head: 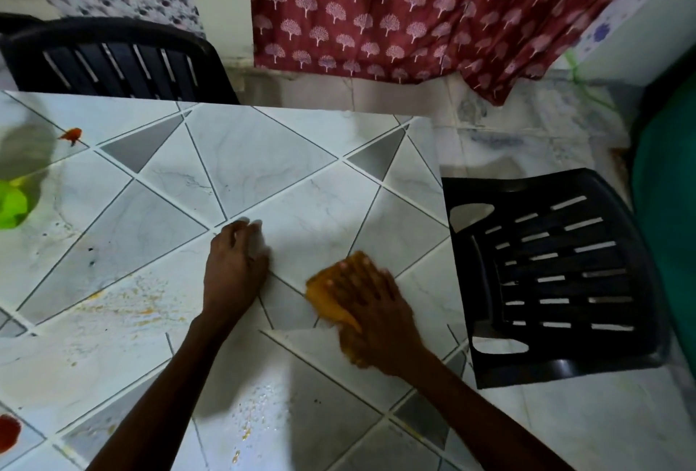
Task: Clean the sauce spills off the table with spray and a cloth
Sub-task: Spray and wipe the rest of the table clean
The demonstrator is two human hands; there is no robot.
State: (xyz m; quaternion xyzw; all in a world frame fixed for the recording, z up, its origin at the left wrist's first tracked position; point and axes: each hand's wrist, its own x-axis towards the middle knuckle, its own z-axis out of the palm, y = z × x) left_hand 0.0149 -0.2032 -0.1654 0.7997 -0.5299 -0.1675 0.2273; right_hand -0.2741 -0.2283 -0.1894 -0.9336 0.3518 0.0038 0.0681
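While the tiled bench (301, 177) stretches open to its far edge, a black chair (557, 275) just off its right edge, the left hand (235, 267) rests loose-fingered on it, holding nothing; the right hand (373, 305) presses an orange cloth (320, 293) flat; a red sauce spot (71, 134) lies far left.
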